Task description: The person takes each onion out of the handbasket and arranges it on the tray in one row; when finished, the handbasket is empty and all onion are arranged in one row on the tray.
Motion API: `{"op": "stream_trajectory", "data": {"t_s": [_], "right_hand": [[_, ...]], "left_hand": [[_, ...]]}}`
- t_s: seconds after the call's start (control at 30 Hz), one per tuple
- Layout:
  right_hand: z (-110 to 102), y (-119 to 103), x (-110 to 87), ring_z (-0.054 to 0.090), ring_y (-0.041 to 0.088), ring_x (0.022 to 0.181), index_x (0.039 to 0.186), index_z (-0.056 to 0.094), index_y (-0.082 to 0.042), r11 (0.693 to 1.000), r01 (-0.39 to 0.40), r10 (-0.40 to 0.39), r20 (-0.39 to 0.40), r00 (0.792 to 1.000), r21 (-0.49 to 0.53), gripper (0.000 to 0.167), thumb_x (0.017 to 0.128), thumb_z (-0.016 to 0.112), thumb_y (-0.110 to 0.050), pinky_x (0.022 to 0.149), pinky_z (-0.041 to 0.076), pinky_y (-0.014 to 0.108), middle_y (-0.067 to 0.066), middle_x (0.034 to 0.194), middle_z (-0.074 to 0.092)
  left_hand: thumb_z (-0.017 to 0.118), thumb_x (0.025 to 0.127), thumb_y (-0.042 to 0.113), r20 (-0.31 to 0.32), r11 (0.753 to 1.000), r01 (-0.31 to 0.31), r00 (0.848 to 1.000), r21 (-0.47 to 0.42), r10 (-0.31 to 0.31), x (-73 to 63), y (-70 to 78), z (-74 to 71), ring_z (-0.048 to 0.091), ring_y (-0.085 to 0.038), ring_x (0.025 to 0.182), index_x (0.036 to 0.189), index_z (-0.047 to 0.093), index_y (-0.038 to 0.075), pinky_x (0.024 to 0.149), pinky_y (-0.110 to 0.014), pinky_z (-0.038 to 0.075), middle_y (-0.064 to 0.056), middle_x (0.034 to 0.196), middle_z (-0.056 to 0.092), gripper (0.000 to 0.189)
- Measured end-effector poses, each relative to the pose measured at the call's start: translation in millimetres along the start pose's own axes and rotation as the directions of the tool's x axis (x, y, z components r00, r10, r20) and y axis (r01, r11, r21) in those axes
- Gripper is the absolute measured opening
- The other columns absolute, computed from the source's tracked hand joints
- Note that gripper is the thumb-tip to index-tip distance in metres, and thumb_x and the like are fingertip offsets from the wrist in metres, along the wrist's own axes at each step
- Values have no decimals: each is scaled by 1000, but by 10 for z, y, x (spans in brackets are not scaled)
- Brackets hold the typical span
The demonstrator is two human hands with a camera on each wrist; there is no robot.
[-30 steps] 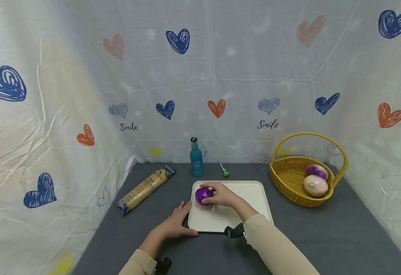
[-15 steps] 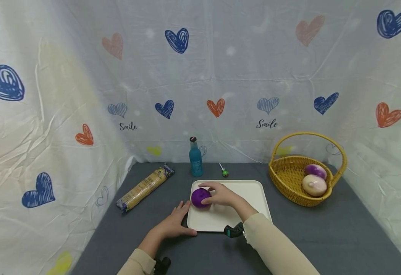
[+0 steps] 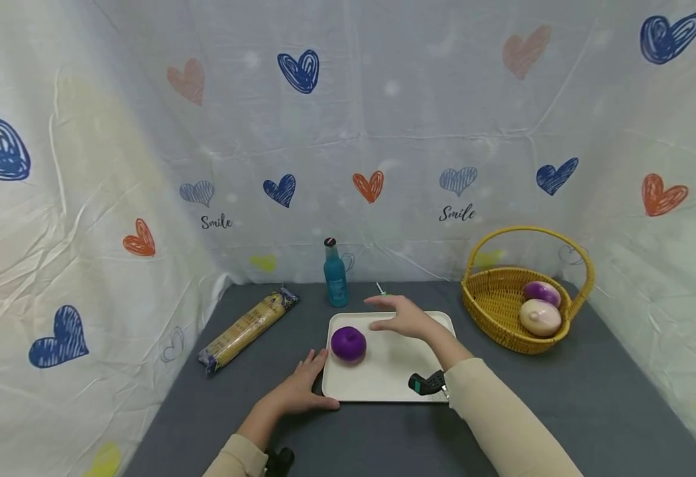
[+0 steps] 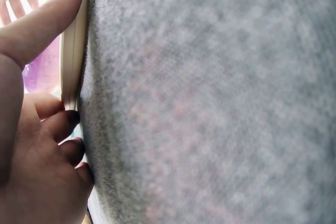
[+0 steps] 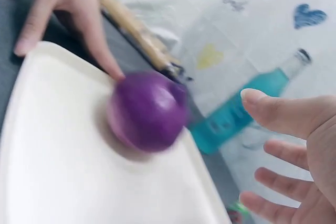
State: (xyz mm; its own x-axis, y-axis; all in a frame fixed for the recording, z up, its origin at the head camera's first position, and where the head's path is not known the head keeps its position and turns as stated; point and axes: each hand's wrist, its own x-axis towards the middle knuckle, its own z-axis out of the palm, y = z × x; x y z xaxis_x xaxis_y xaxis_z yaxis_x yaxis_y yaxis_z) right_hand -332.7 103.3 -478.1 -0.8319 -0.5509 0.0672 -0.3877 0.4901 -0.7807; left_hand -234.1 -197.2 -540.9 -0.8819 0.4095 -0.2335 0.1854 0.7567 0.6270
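Okay, got a round purple vegetable [image 3: 348, 344] sitting on the left part of a cream rectangular tray [image 3: 378, 384]. Right hand [image 3: 407, 317] over the far side of the tray, just right of the vegetable, thumb and fingertips wide apart, holding nothing. Left hand [image 3: 297, 391] down at the near-left corner, spread out too: fingers against the left edge, thumb by the near one, so touching the tray but not wrapped round it. Behind the tray, an upright turquoise bottle [image 3: 335, 278], plus a lollipop [image 3: 380, 289] mostly hidden by the right hand. Off left, a long noodle packet [image 3: 246, 331] lying at a slant. Off right, a yellow wicker basket [image 3: 485, 324] with a purple-and-white vegetable [image 3: 541, 292] and a paler one [image 3: 540, 318] inside. All on a dark gray tablecloth [image 3: 378, 444].
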Motion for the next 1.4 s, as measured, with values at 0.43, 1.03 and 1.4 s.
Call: {"op": "stream_trajectory", "data": {"t_s": [0.43, 1.03, 1.4], "right_hand": [[-1060, 238, -545, 50, 47, 133, 147, 52, -8, 999, -43, 45, -148, 988, 11, 62, 93, 74, -31, 106, 45, 61, 21, 149, 51], [-2014, 772, -1270, 32, 50, 144, 157, 36, -9, 949, -311, 313, -270, 911, 52, 76, 99, 58, -53, 108, 37, 67, 26, 160, 32], [-2122, 989, -1443, 31, 58, 139, 156, 33, 0, 900, -433, 394, -347, 851, -40, 84, 98, 58, -56, 108, 35, 68, 36, 155, 30]], "left_hand": [[81, 79, 56, -7, 1000, -19, 1000, -6, 19, 12, -30, 24, 3, -42, 156, 163, 14, 8, 120, -68, 11, -15, 169, 15, 118], [81, 79, 56, -2, 999, -34, 999, -7, 34, 21, -22, 25, 3, -43, 155, 162, 13, 6, 121, -68, 9, -17, 169, 15, 118], [81, 79, 54, -5, 999, -34, 999, -7, 34, 28, -13, 38, 2, -45, 155, 162, 14, 4, 120, -68, 8, -18, 168, 16, 118]]}}
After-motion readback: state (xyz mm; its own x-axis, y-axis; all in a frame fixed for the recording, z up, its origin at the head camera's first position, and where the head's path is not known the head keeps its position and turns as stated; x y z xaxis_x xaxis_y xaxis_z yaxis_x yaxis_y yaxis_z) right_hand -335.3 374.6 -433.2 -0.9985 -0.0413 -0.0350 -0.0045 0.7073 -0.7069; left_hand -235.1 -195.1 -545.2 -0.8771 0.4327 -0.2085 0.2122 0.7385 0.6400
